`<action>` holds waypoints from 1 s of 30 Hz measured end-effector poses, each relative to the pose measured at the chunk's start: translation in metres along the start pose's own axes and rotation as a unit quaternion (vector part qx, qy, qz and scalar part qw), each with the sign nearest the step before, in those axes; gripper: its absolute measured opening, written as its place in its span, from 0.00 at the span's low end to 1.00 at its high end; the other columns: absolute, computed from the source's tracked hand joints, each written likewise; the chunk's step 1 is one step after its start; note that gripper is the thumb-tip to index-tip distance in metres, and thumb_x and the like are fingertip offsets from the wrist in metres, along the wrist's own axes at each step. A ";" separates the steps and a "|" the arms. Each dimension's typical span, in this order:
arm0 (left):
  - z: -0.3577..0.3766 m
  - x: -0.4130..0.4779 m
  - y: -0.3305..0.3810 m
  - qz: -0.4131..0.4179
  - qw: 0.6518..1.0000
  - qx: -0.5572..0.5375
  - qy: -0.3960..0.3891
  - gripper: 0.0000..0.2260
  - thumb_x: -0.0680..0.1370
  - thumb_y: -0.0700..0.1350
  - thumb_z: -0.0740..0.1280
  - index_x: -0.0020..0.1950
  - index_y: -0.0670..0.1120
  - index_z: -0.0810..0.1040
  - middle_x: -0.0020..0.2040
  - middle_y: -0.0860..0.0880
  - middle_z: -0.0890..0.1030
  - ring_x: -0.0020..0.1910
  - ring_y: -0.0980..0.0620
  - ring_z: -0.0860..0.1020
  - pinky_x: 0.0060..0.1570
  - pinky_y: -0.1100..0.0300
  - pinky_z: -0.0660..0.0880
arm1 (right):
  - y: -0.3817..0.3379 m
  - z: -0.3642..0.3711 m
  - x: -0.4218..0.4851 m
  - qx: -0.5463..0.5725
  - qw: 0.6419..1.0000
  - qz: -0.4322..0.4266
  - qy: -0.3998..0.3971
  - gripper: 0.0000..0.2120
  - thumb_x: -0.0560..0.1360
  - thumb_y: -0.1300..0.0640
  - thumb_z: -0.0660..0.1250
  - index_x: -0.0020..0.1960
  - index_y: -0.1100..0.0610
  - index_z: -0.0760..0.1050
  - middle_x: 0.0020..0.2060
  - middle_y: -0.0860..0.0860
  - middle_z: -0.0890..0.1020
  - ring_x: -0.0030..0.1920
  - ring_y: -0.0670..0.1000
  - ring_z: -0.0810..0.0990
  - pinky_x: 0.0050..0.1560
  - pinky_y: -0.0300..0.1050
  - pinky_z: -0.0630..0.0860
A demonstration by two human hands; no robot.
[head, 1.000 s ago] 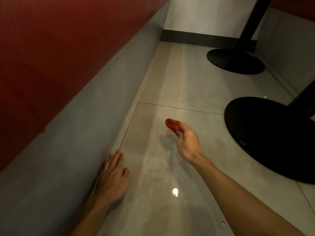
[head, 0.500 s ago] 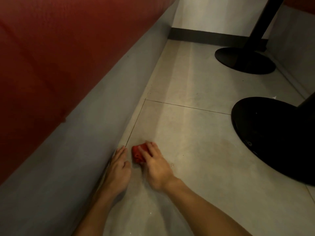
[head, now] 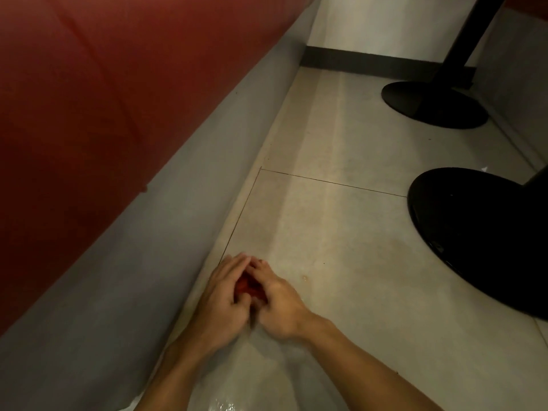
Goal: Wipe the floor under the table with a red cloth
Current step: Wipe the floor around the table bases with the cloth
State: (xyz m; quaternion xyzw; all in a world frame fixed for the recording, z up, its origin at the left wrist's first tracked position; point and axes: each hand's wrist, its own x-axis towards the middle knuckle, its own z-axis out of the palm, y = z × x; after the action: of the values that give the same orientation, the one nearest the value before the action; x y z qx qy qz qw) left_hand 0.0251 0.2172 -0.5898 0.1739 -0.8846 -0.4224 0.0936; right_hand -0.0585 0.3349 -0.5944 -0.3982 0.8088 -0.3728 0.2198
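Note:
The red cloth (head: 247, 286) is bunched small between both my hands, low over the beige tiled floor (head: 341, 232) close to the grey bench base. Only a sliver of it shows between the fingers. My left hand (head: 221, 298) closes round it from the left, thumb against it. My right hand (head: 275, 298) holds it from the right, fingers curled over its top. The fingertips of both hands meet above the cloth.
A red padded bench seat (head: 103, 99) over a grey base (head: 148, 247) runs along the left. Two black round table feet stand on the right, one near (head: 474, 232), one far (head: 436, 103), each with a black post. The floor near my forearms shines wet.
My right hand brought the cloth back from the middle of the tile to my left hand by the bench. My left hand lifted off the floor and closed on the cloth too.

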 end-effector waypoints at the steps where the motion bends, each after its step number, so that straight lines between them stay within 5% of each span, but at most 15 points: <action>1: 0.001 -0.002 0.003 0.019 0.999 0.025 -0.033 0.32 0.70 0.45 0.58 0.76 0.53 0.61 0.73 0.61 0.60 0.75 0.60 0.54 0.75 0.59 0.52 | -0.002 -0.009 0.000 0.037 0.999 0.002 -0.022 0.32 0.73 0.64 0.65 0.74 0.50 0.63 0.75 0.48 0.62 0.76 0.47 0.56 0.73 0.33 0.54; 4: 0.006 -0.004 -0.005 0.073 0.981 0.160 -0.082 0.30 0.74 0.54 0.53 0.77 0.53 0.55 0.75 0.61 0.55 0.75 0.59 0.53 0.75 0.57 0.51 | 0.012 -0.041 -0.003 -0.021 0.998 0.040 -0.036 0.27 0.72 0.59 0.68 0.70 0.50 0.70 0.75 0.49 0.61 0.75 0.47 0.59 0.72 0.33 0.56; 8: 0.005 -0.010 -0.015 0.030 0.975 0.219 -0.007 0.29 0.76 0.58 0.47 0.75 0.49 0.64 0.76 0.53 0.62 0.73 0.52 0.61 0.72 0.54 0.60 | 0.043 -0.071 -0.027 -0.186 0.981 0.054 -0.003 0.20 0.76 0.55 0.62 0.67 0.49 0.72 0.71 0.47 0.67 0.70 0.48 0.67 0.69 0.38 0.63; 11: -0.001 -0.027 -0.014 -0.011 0.964 0.264 0.023 0.28 0.77 0.56 0.49 0.73 0.45 0.67 0.73 0.47 0.67 0.69 0.47 0.66 0.70 0.52 0.63 | 0.057 -0.072 -0.040 -0.205 0.978 0.046 0.000 0.19 0.77 0.59 0.59 0.67 0.50 0.73 0.72 0.46 0.66 0.72 0.48 0.65 0.70 0.39 0.63; 18: -0.010 -0.102 -0.023 -0.043 0.971 0.232 0.026 0.26 0.74 0.54 0.54 0.66 0.42 0.75 0.68 0.45 0.72 0.65 0.44 0.72 0.64 0.50 0.70 | 0.061 -0.063 -0.041 -0.200 0.979 0.034 0.026 0.20 0.77 0.61 0.59 0.67 0.53 0.73 0.73 0.50 0.66 0.75 0.49 0.61 0.70 0.33 0.53; 21: -0.012 -0.118 -0.026 -0.032 0.979 0.202 0.025 0.23 0.75 0.51 0.57 0.67 0.44 0.75 0.69 0.47 0.71 0.66 0.47 0.71 0.64 0.51 0.71 | 0.058 -0.060 -0.047 -0.194 0.980 0.039 0.011 0.18 0.78 0.58 0.60 0.68 0.52 0.73 0.74 0.52 0.65 0.75 0.50 0.59 0.73 0.38 0.55; 27: -0.014 -0.092 -0.031 -0.047 0.988 0.149 0.012 0.24 0.78 0.41 0.65 0.74 0.49 0.66 0.75 0.55 0.61 0.74 0.55 0.59 0.73 0.59 0.55 | 0.056 -0.053 -0.072 -0.225 0.974 0.034 0.009 0.22 0.77 0.56 0.63 0.71 0.51 0.69 0.74 0.57 0.62 0.75 0.57 0.58 0.74 0.51 0.60; 30: -0.024 -0.111 -0.027 -0.021 0.986 0.166 0.000 0.21 0.77 0.43 0.67 0.70 0.49 0.71 0.71 0.54 0.65 0.69 0.54 0.65 0.69 0.55 0.65 | 0.055 -0.052 -0.077 -0.220 0.975 0.041 0.009 0.23 0.78 0.55 0.62 0.73 0.50 0.67 0.75 0.56 0.61 0.76 0.58 0.55 0.74 0.54 0.59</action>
State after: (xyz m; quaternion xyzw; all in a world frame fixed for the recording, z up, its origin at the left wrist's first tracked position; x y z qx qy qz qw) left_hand 0.1410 0.2272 -0.5976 0.2058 -0.9386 -0.2714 0.0545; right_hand -0.0734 0.4417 -0.6007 -0.4000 0.8884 -0.1806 0.1345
